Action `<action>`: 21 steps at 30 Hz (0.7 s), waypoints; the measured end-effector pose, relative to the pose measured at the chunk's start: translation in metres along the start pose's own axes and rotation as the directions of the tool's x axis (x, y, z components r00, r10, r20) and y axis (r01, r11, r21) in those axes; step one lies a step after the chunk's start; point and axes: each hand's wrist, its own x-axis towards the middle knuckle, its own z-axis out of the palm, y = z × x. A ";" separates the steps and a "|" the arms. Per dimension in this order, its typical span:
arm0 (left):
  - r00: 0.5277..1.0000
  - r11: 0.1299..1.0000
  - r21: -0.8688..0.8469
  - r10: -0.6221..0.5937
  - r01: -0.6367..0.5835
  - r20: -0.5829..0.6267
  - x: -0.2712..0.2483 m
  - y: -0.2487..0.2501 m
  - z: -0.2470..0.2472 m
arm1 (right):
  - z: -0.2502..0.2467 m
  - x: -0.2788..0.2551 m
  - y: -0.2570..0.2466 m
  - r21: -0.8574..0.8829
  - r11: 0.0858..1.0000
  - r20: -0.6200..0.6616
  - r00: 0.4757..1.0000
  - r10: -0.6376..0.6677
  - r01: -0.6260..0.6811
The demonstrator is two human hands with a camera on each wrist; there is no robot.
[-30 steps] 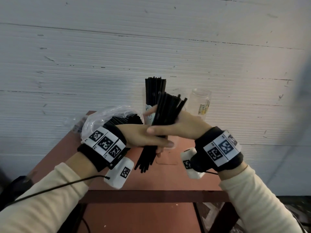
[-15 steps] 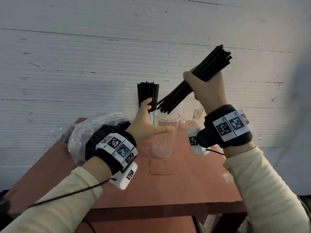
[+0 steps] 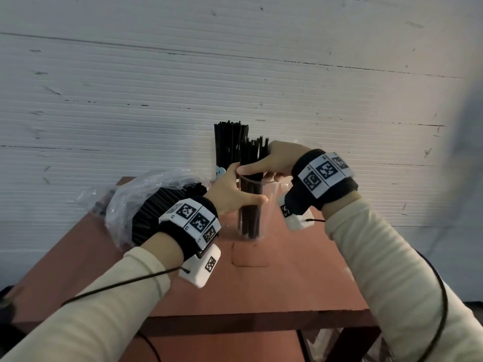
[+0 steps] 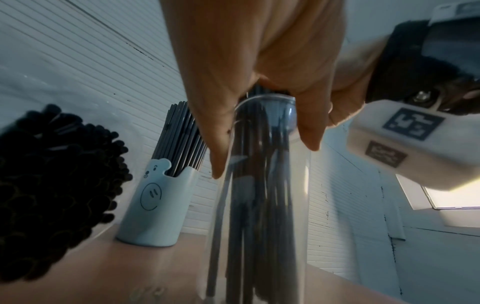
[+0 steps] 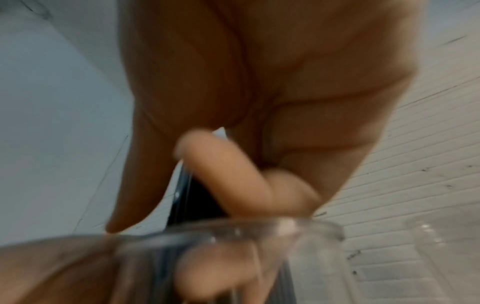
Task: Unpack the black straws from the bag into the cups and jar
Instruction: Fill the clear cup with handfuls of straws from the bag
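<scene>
A clear plastic cup [image 3: 268, 218] stands mid-table with a bundle of black straws [image 3: 249, 220] upright inside it. My right hand [image 3: 271, 163] grips the top of that bundle just above the rim, thumb in front. Around the cup's upper part my left hand [image 3: 235, 193] holds on, thumb across the front. The left wrist view shows the cup [image 4: 298, 205] between thumb and fingers. Behind stands a pale blue smiley cup [image 4: 155, 205] full of straws [image 3: 227, 142]. The clear bag [image 3: 146, 199] of straws lies at the left. A clear jar [image 5: 446, 257] is at the right.
The reddish table [image 3: 287, 278] ends at a near edge below my forearms, and a white ribbed wall [image 3: 235, 74] stands right behind it. A cable runs from each wrist unit along the sleeves.
My right hand came down from high on the right and lowered the straw bundle into the clear cup. My left hand closed round the cup.
</scene>
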 end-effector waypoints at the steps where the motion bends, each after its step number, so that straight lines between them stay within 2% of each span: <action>1: 1.000 1.000 -0.007 0.005 -0.005 0.001 0.000 0.000 0.000 | -0.002 -0.003 0.000 -0.013 1.000 0.011 1.000 0.002 -0.002; 5: 1.000 0.999 0.043 0.006 -0.006 0.011 -0.004 0.005 -0.002 | -0.010 -0.022 -0.002 -0.083 0.996 -0.037 0.999 -0.024 0.020; 8: 0.999 0.998 0.058 -0.010 0.008 0.034 -0.010 0.010 -0.007 | -0.011 -0.034 -0.005 -0.081 0.993 -0.233 0.967 -0.099 0.082; 9: 1.000 0.998 0.062 -0.017 0.016 0.018 -0.013 0.011 -0.011 | -0.009 -0.037 -0.007 -0.048 0.990 -0.347 0.927 -0.144 0.136; 11: 0.997 0.998 0.067 0.004 0.001 -0.072 -0.019 0.011 -0.023 | -0.002 -0.040 -0.013 -0.024 0.953 -0.577 0.774 -0.260 0.302; 13: 0.981 0.995 0.086 0.072 -0.057 -0.181 -0.028 0.009 -0.041 | 0.009 -0.043 -0.026 -0.028 0.875 -0.698 0.618 -0.363 0.483; 14: 0.968 0.989 0.122 0.110 -0.084 -0.226 -0.033 0.007 -0.051 | 0.015 -0.044 -0.033 -0.032 0.840 -0.707 0.582 -0.402 0.542; 15: 0.955 0.982 0.164 0.137 -0.095 -0.264 -0.038 0.004 -0.062 | 0.023 -0.044 -0.040 -0.019 0.814 -0.688 0.583 -0.432 0.581; 16: 0.942 0.976 0.197 0.150 -0.092 -0.299 -0.043 0.002 -0.073 | 0.032 -0.043 -0.045 0.015 0.798 -0.645 0.615 -0.453 0.602; 18: 0.925 0.974 0.217 0.142 -0.067 -0.352 -0.052 -0.006 -0.095 | 0.053 -0.037 -0.055 0.077 0.792 -0.507 0.708 -0.492 0.606; 21: 0.915 0.962 0.272 0.132 -0.025 -0.382 -0.064 -0.020 -0.123 | 0.089 -0.020 -0.065 0.055 0.851 -0.220 0.838 -0.500 0.522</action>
